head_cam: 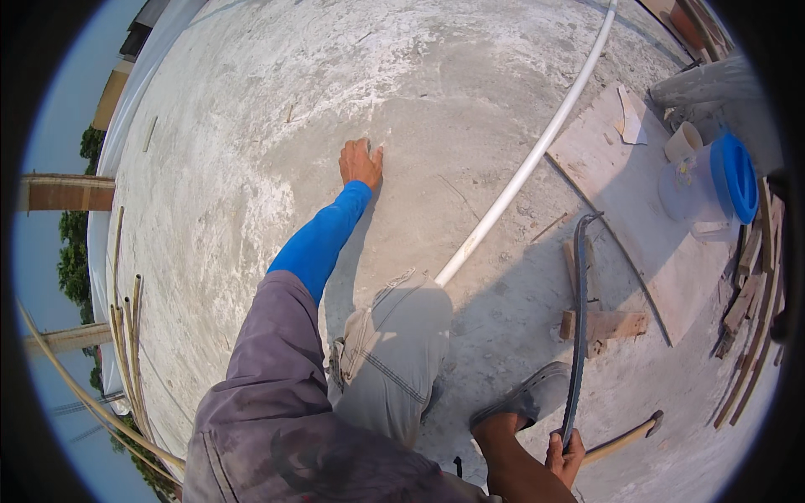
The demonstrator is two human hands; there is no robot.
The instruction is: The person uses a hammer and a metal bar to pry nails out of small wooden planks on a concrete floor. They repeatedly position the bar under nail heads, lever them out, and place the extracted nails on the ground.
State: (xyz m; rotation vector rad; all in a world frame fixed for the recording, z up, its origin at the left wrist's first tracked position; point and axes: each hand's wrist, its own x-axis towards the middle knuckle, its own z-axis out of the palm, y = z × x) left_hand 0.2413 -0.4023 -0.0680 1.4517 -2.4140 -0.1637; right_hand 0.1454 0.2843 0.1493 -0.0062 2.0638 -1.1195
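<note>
My left hand (361,165), below a blue sleeve, reaches onto the rough concrete floor (245,144). Its fingers are bent down and the thumb stands apart; no object shows in it. At the lower right my right hand (565,458) grips the lower end of a ribbed steel pry bar (579,314), whose hooked tip points up and to the right. Beside that hand lies a hammer (626,440) with a wooden handle, partly hidden. A white plastic pipe (522,182) runs from near my knee to the top edge.
Nailed wood pieces (607,324) lie behind the bar. A flat board (635,188) carries a clear bucket with a blue lid (736,179) and a cup (683,141). Wood strips (758,295) lie far right. Bamboo poles (132,346) and white sheeting (129,113) line the left edge.
</note>
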